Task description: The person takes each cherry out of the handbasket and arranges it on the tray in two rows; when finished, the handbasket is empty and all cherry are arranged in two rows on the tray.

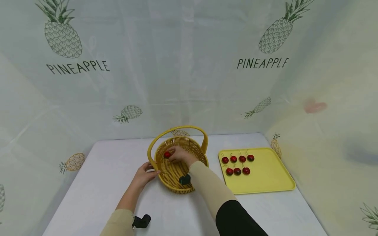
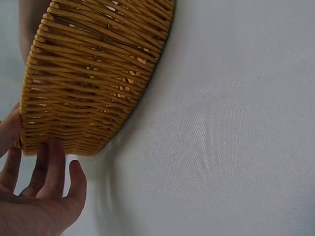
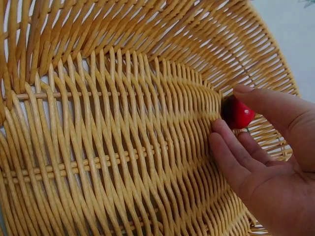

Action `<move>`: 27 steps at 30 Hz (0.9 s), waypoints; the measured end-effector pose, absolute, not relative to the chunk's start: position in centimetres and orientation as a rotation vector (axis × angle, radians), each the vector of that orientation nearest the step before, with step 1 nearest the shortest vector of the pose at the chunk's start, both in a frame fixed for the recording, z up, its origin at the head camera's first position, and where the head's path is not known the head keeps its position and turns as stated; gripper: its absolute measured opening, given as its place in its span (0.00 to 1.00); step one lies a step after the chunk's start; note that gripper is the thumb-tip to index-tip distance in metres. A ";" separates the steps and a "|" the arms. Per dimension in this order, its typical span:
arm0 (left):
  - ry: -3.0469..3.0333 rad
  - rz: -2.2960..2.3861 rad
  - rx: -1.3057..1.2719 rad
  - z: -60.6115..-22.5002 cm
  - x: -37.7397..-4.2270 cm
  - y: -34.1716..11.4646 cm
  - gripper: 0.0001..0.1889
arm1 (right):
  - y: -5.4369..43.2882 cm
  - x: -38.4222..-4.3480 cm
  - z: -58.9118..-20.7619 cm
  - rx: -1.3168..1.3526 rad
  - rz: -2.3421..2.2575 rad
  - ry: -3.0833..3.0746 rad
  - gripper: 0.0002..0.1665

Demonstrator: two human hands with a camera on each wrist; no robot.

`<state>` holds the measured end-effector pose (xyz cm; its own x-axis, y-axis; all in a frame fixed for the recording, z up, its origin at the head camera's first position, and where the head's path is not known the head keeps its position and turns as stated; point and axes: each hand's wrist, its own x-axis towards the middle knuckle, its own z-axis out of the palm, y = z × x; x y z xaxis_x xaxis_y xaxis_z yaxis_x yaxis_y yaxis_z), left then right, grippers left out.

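Observation:
A yellow wicker basket (image 1: 169, 170) with a tall arched handle stands on the table. My left hand (image 1: 144, 176) grips its left rim near the foot of the handle, fingers against the outer wall (image 2: 93, 83) and thumb at the edge. Inside the basket, my right hand (image 1: 180, 155) pinches a red cherry (image 3: 239, 113) between thumb and fingers, close to the woven side. In the right wrist view the thumb (image 3: 266, 103) lies at the cherry's upper side and the fingers are below it. No other cherry shows in the visible part of the basket.
Right of the basket lies a yellow tray (image 1: 271, 173), with several dark red stemmed cherries (image 1: 242, 159) in two rows on its left half. A white cloth (image 1: 118, 164) covers the table. Pineapple-printed curtains (image 1: 177, 82) hang behind and at the sides.

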<state>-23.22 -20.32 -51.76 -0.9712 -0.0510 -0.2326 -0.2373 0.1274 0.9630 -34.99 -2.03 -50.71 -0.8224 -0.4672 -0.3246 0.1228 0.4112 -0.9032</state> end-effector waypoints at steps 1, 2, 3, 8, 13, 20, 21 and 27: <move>2.246 1.966 -0.289 -51.7 -23.2 -20.3 0.27 | -2.1 -35.0 -50.7 -0.292 -1.421 2.134 0.31; 2.249 1.964 -0.288 -51.7 -23.2 -20.3 0.27 | -2.1 -34.9 -50.8 -0.294 -1.415 2.142 0.31; 2.247 1.967 -0.291 -51.8 -23.2 -20.3 0.27 | -2.2 -34.9 -50.8 -0.295 -1.407 2.150 0.31; 2.249 1.976 -0.291 -51.8 -23.2 -20.3 0.27 | -2.5 -34.8 -51.0 -0.294 -1.383 2.195 0.31; 2.247 1.982 -0.292 -51.9 -23.1 -20.3 0.26 | -2.6 -35.0 -51.2 -0.315 -1.312 2.260 0.30; 2.250 1.975 -0.283 -52.1 -23.3 -20.3 0.27 | -2.8 -35.6 -51.7 -0.336 -1.244 2.308 0.29; 2.251 1.974 -0.281 -52.0 -23.3 -20.3 0.26 | -2.8 -35.7 -51.8 -0.343 -1.234 2.319 0.29; 2.242 1.976 -0.283 -52.1 -23.3 -20.4 0.27 | -2.6 -35.7 -51.9 -0.366 -1.232 2.335 0.26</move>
<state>-23.30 -20.35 -52.06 -0.9727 -0.0487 -0.2271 -0.2314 0.1200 0.9654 -35.72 -2.58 -51.91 -0.8531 -0.4389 -0.2819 -0.0150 0.5608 -0.8278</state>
